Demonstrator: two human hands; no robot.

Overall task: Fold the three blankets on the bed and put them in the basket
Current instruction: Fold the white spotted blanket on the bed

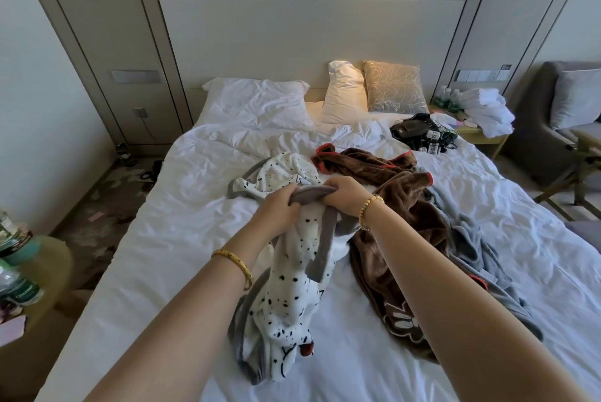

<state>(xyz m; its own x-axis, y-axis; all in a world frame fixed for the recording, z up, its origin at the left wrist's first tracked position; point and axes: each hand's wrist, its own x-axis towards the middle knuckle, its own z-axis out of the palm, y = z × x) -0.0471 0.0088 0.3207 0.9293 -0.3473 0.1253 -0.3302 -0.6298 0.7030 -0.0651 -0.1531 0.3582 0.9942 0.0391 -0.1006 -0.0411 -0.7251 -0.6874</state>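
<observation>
Three blankets: spotted blanket (292,288) gripped, both hands; two loose.

Fluffy matt fleece spotted blanket (286,288), plush brown blanket (390,239), crumpled white cotton-like bed sheet (162,255), shiny gold-coloured bangle (235,263).

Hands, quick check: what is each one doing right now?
Left hand: closed, gripping the grey border of the white black-spotted fleece blanket.
Right hand: closed, gripping the same grey border.
</observation>
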